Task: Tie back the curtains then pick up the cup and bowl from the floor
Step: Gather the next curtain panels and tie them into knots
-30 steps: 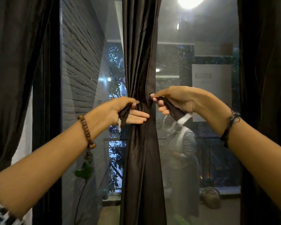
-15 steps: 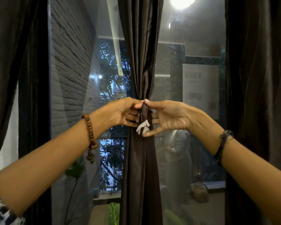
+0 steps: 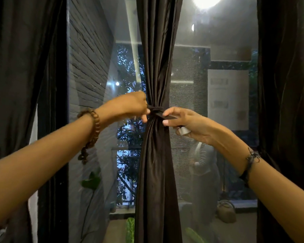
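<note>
Since half a second ago we have drawn our hands apart: they met in front of the gathered cloth then, and now each sits on its own side, with the dark fabric tie-back band (image 3: 155, 109) cinched round the middle dark brown satin curtain (image 3: 157, 155) into a knot at its waist. Our left hand (image 3: 132, 105) is curled, its fingers closed at the left side of the knot, seemingly pinching one end of the band, though the band there is mostly hidden behind the fingers. Our right hand (image 3: 186, 122) pinches the other end just to the right of the curtain: thumb above, forefinger below, with the dark strip running back under the palm to a small white tag (image 3: 183, 131) that shows beneath the curled fingers.

On the left wrist hangs a brown wooden bead bracelet (image 3: 93, 130); on the right wrist sits a dark knotted cord bracelet (image 3: 251, 160). The tied curtain hangs upright in front of the window glass (image 3: 188, 95), pinched narrow at the knot and spreading above and below. Another dark curtain (image 3: 19, 67) hangs at the far left and a third (image 3: 286, 85) at the far right. Left of the glass runs a grey brick wall (image 3: 89, 64). We cannot see the cup or the bowl from here.
</note>
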